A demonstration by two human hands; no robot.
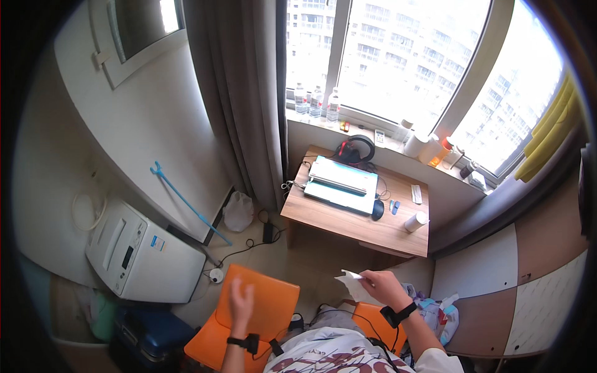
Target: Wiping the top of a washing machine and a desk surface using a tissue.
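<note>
My right hand (385, 286) pinches a crumpled piece of white tissue (355, 286) between thumb and fingers, in front of the desk (322, 224). My left hand (240, 300) is raised over an orange chair (275, 291). It holds nothing, its fingers are apart, and it is blurred. Both wrists wear black straps. On the desk, a white keyboard-like slab (343, 175) rests across a light blue laptop-like device (338, 198). Beside them are a black mouse (378, 210) and a white cylinder (415, 222) near the right edge.
Headphones (361, 150) sit at the desk's back. Several bottles line the windowsill (354, 119). To my left stand a white washing machine (163, 263), a blue pole (191, 203) and a dark blue suitcase (151, 331). Cables (252, 242) and a plastic bag (239, 212) lie on the floor.
</note>
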